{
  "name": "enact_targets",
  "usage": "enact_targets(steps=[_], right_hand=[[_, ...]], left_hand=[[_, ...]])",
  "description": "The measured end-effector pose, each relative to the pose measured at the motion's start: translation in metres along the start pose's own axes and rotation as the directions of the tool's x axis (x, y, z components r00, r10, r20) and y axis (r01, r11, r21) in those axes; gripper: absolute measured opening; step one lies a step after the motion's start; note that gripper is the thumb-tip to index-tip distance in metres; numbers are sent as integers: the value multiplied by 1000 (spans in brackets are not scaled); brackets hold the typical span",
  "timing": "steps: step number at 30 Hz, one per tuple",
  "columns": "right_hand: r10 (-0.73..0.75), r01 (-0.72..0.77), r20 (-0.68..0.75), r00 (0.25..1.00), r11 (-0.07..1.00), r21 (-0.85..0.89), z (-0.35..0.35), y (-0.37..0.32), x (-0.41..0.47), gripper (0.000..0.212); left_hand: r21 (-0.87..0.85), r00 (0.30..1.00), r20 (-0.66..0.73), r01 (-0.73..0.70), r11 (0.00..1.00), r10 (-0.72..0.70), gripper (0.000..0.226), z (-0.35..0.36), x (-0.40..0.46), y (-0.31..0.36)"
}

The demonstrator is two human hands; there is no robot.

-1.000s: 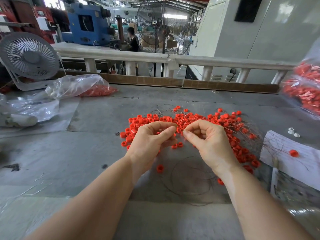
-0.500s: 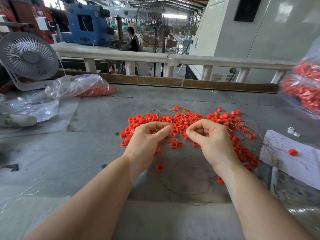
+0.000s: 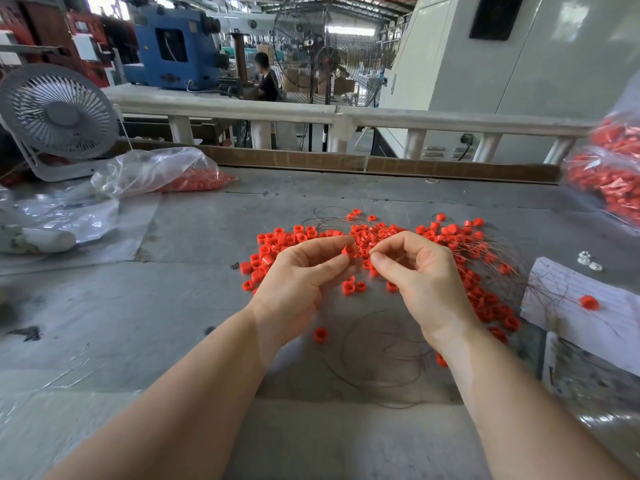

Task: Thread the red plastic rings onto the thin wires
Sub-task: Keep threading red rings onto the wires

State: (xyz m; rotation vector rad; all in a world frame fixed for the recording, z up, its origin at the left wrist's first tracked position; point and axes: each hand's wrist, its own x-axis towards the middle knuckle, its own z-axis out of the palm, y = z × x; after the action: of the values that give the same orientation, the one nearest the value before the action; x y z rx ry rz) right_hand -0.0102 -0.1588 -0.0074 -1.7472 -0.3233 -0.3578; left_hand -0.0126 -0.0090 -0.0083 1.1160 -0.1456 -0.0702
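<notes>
My left hand (image 3: pixel 298 275) pinches one red plastic ring (image 3: pixel 349 251) between thumb and forefinger, lifted above the grey table (image 3: pixel 138 323). My right hand (image 3: pixel 420 271) pinches the end of a thin wire (image 3: pixel 373 253) just right of that ring; the wire tip and the ring are a finger's width apart. A loose pile of red rings (image 3: pixel 381 233) lies spread on the table behind and to the right of both hands. Thin wire loops (image 3: pixel 367 351) lie coiled on the table under my wrists, and a fan of wires (image 3: pixel 498 258) crosses the pile's right side.
A clear bag with red rings (image 3: pixel 166 174) lies at the back left by a white fan (image 3: pixel 57 116). Another bag of red parts (image 3: pixel 609 174) hangs at the right edge. White paper (image 3: pixel 588 323) with one red ring (image 3: pixel 589 302) lies to the right. A cardboard strip (image 3: pixel 346 162) borders the table's far edge.
My hands drew slightly apart and then came together again. My left hand now holds a red ring up in plain sight at its fingertips, close to the wire end in my right hand.
</notes>
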Motion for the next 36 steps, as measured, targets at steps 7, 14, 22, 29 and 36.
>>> enact_targets(steps=[7, 14, 22, 29, 36], right_hand=[[10, -10, 17, 1000, 999, 34, 0, -1, 0, 21], [1, -2, 25, 1000, 1000, 31, 1, 1, 0, 20], [9, -8, -14, 1000, 998, 70, -1, -1, 0, 25], [37, -31, -50, 998, 993, 115, -2, -3, 0, 27], [40, -34, -62, 997, 994, 107, -2, -4, 0, 25]], left_hand=[[-65, 999, 34, 21, 998, -19, 22, 1, -3, 2], [-78, 999, 46, 29, 997, -26, 22, 1, -3, 3], [-78, 998, 57, 35, 996, -31, 27, -1, -2, 1], [-109, 998, 59, 42, 993, -36, 27, -3, -1, 0], [-143, 996, 65, 63, 988, -54, 26, -3, 0, 0]])
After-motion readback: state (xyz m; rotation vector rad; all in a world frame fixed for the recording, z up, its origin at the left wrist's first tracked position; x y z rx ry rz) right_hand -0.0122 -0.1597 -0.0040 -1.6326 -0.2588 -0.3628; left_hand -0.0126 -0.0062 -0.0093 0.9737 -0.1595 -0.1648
